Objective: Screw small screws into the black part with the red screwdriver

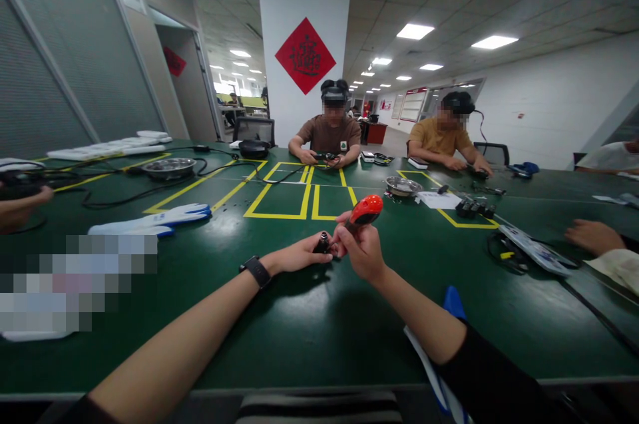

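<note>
Close in front of me, over the green table [239, 337], my left hand [299, 255] is closed around a small black part [323, 244] with a silvery, rounded top. My right hand [367, 252] grips a red-and-black-handled screwdriver [367, 210]. Its handle points up and away, and its lower end slants down toward the left hand. The fingers hide the screwdriver's tip, so whether it touches the black part cannot be made out. Both hands are nearly touching each other.
Blue-and-white gloves [154, 219] lie at left. A metal bowl [402, 186], several black parts [472, 208] and a power strip [532, 249] are at right. Another metal bowl [170, 168] stands back left. Co-workers sit across [332, 134] and at both sides. Cables cross the table.
</note>
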`<state>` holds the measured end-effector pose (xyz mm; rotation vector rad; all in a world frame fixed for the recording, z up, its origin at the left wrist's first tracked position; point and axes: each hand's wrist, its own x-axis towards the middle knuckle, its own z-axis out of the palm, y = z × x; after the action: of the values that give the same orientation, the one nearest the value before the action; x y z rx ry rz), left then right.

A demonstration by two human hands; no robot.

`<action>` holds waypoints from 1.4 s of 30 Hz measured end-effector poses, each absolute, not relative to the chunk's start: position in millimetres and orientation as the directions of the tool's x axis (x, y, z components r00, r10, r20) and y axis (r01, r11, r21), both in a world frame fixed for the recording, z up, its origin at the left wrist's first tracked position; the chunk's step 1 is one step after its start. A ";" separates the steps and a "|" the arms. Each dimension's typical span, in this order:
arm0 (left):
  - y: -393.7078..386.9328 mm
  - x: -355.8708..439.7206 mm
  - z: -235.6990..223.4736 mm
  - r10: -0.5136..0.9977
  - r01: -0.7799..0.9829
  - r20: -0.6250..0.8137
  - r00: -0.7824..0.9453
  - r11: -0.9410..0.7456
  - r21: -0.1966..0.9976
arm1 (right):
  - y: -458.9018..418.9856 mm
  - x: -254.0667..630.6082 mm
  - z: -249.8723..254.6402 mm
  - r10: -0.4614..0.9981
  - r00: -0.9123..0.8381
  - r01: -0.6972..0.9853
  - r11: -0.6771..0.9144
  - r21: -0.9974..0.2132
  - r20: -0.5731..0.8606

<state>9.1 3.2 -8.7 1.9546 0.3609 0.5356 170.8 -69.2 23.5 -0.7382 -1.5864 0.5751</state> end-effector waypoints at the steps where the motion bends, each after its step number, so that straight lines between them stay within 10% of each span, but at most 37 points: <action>1: 2.8 8.9 -7.9 0.476 0.019 0.196 0.857 -0.410 0.912 | -69.0 171.1 22.8 0.742 -0.061 0.133 0.669 -0.731 0.667; 9: 1.5 9.8 -10.2 0.539 0.057 0.162 0.827 -0.367 0.929 | -71.4 168.9 35.0 0.696 0.070 0.162 0.699 -0.696 0.715; 19: -3.3 10.6 -10.1 0.565 0.061 0.193 0.802 -0.399 0.915 | -62.1 161.0 37.4 0.832 0.008 -0.348 0.523 -0.778 0.555; 42: -3.5 12.4 -10.2 0.570 0.053 0.200 0.797 -0.396 0.917 | -65.4 162.3 44.8 0.829 0.002 -0.225 0.545 -0.808 0.559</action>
<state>12.4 -3.5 -10.2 1.9155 0.4700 0.6047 162.3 -65.4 44.8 -0.5880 -1.3182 0.9062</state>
